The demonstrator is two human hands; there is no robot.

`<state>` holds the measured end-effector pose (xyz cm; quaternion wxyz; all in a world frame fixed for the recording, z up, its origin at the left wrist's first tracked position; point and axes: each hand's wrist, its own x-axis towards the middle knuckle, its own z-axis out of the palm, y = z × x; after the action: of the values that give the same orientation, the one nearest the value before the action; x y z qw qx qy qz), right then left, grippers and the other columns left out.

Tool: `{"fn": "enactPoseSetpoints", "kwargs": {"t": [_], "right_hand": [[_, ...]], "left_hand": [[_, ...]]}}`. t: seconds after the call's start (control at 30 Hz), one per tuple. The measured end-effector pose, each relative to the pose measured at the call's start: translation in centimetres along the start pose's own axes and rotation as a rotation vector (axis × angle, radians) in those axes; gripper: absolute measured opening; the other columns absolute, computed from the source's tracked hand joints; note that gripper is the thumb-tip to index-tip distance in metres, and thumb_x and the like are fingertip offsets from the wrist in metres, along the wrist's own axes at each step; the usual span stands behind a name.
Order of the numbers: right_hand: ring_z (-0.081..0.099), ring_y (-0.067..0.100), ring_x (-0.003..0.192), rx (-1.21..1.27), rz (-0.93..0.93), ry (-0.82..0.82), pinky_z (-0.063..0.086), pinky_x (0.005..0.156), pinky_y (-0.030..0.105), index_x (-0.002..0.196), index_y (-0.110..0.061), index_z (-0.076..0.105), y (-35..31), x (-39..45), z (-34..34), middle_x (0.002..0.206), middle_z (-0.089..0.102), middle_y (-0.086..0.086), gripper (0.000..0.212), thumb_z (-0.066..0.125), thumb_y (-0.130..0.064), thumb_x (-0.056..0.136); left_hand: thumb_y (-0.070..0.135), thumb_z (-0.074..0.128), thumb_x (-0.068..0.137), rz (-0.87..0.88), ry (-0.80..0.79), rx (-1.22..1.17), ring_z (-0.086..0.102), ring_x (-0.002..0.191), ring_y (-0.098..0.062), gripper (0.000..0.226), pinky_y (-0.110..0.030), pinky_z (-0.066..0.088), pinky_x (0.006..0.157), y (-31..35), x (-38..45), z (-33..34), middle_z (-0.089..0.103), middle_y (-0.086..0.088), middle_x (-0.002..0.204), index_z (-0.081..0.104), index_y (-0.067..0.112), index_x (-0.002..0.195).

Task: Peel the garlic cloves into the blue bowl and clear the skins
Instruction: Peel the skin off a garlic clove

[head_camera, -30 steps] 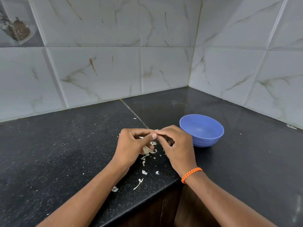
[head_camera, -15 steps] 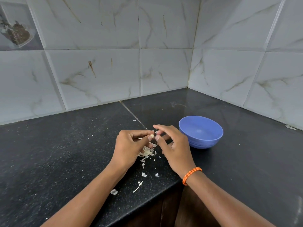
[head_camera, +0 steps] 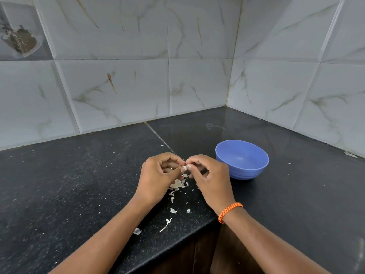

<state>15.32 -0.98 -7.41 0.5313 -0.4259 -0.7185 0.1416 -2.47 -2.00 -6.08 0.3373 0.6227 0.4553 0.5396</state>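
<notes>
My left hand [head_camera: 158,175] and my right hand [head_camera: 209,177] meet fingertip to fingertip above the black counter [head_camera: 79,184]. Between them they pinch a small pale garlic clove [head_camera: 184,168], mostly hidden by the fingers. Below the hands lies a heap of papery garlic skins [head_camera: 178,184], with loose flakes scattered toward the counter's front edge. The blue bowl [head_camera: 242,159] stands upright just right of my right hand; the part of its inside that I see looks empty.
The counter fills a corner, with marbled tiled walls behind and to the right. Its front edge runs below my wrists, above a dark cabinet [head_camera: 197,254]. A curled skin strip [head_camera: 166,224] lies near that edge. An orange band circles my right wrist.
Half a second ago my right fingers were lifted slightly apart from the left; now both hands' fingertips are closed together again on the clove. The bowl has not moved.
</notes>
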Motion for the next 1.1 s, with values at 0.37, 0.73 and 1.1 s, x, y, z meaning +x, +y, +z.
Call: {"fn": "enactPoseSetpoints", "kwargs": {"t": [0.37, 0.73, 1.1], "right_hand": [[0.074, 0.009, 0.069, 0.013, 0.047, -0.016, 0.058, 0.064, 0.017, 0.121, -0.02, 0.079, 0.05, -0.23, -0.01, 0.096, 0.077, -0.01, 0.025, 0.064, -0.008, 0.105], [0.069, 0.005, 0.083, -0.074, -0.058, -0.075, 0.059, 0.073, 0.024, 0.113, -0.022, 0.078, 0.23, -0.26, 0.34, 0.101, 0.07, -0.014, 0.021, 0.065, -0.008, 0.103], [0.074, 0.013, 0.079, 0.134, 0.123, -0.102, 0.057, 0.062, 0.02, 0.105, -0.024, 0.076, 0.04, 0.17, -0.05, 0.093, 0.074, -0.013, 0.011, 0.077, -0.016, 0.097]], "left_hand": [[0.022, 0.087, 0.091, 0.011, 0.007, 0.036, 0.08, 0.071, -0.024, 0.011, -0.035, 0.06, 0.067, -0.11, -0.15, 0.14, 0.081, -0.003, 0.085, 0.078, 0.02, 0.096], [0.015, 0.083, 0.095, 0.022, 0.035, 0.053, 0.079, 0.068, -0.027, 0.014, -0.049, 0.065, 0.07, -0.27, -0.12, 0.08, 0.081, -0.004, 0.083, 0.071, 0.018, 0.099], [0.013, 0.087, 0.091, 0.019, 0.072, 0.024, 0.081, 0.077, -0.02, 0.015, -0.026, 0.06, 0.066, -0.15, -0.01, -0.09, 0.082, -0.001, 0.09, 0.078, 0.019, 0.102]]}}
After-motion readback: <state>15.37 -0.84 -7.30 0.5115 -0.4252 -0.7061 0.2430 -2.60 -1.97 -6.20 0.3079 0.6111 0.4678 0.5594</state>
